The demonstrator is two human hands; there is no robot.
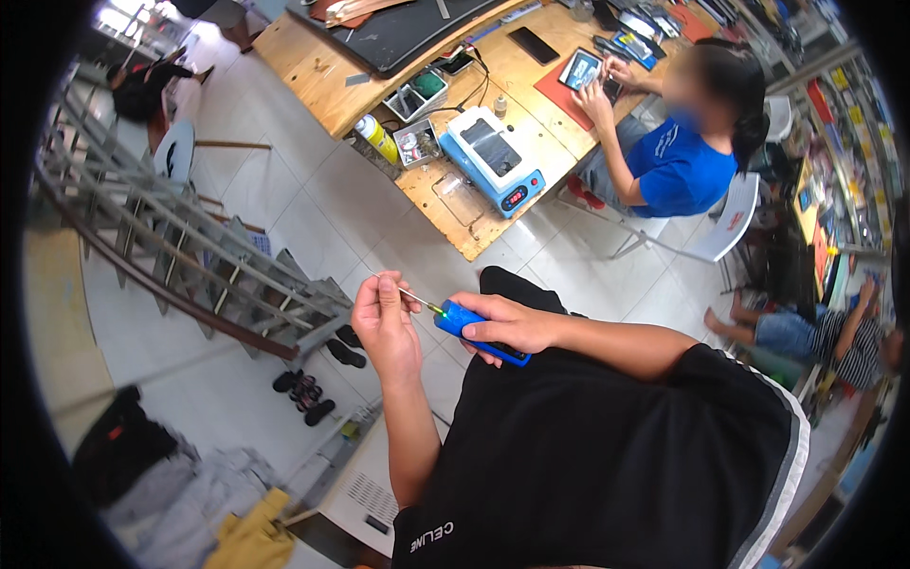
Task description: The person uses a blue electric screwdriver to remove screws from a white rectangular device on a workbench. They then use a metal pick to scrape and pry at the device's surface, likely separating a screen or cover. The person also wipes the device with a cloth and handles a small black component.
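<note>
Near the centre, my right hand (502, 324) is wrapped round a blue handheld tool (455, 315), which has a thin metal shaft (427, 303) pointing up and left from a brass-coloured fitting. My left hand (387, 313) is closed at the shaft's far end, with thumb and fingertips pinched on it. The tool is held above my lap, over my black clothing.
A wooden bench (436, 209) ahead carries a blue-white machine (493, 161), trays and phones. A seated person (692, 180) in blue handles devices there. A metal staircase (199, 275) runs along the left, with shoes (303, 394) nearby. Other people are at the upper left and right.
</note>
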